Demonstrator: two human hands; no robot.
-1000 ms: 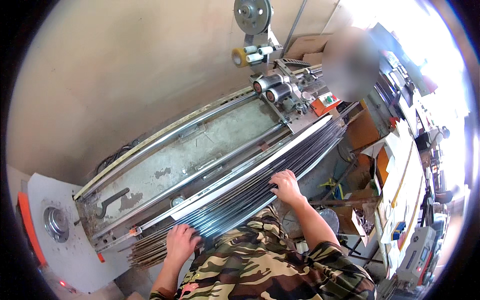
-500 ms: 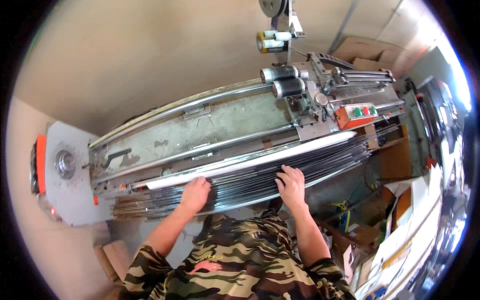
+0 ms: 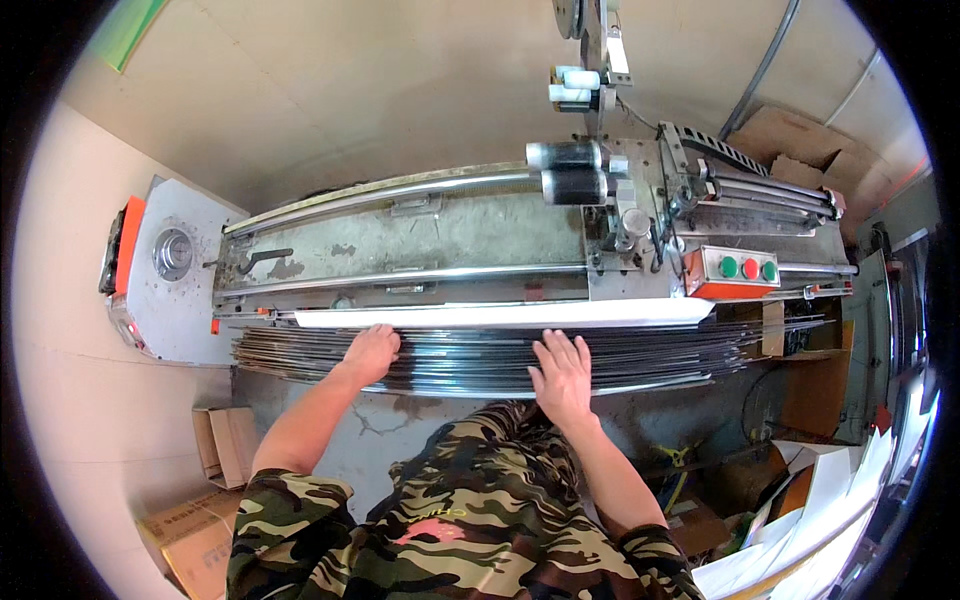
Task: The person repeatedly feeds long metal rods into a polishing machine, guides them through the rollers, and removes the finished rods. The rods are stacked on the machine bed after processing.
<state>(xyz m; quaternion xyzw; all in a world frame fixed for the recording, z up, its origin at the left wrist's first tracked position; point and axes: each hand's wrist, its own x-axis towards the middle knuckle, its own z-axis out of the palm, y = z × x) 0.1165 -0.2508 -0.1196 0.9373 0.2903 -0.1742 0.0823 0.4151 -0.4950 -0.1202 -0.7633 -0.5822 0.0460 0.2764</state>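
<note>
A wide bundle of long, thin dark rods [image 3: 470,358] lies sideways in front of me, along the near side of a long machine. My left hand [image 3: 372,355] rests on the left half of the bundle with its fingers curled in; whatever lies under the fingertips is hidden. On the middle of the same rods lies my right hand [image 3: 563,380], palm down, fingers stretched and slightly apart. Just beyond both hands runs a long white strip [image 3: 500,316], along the far edge of the bundle.
The machine bed [image 3: 480,228] carries two steel rails. On its right stand black rollers [image 3: 570,172] and a control box [image 3: 735,272] with green and red buttons. A grey end plate [image 3: 190,300] closes the left. Cardboard boxes [image 3: 205,540] and white sheets [image 3: 830,520] lie below.
My view has turned, so the machine and rods now run nearly level across it. Both hands stay on the rods, at about the same places along the bundle.
</note>
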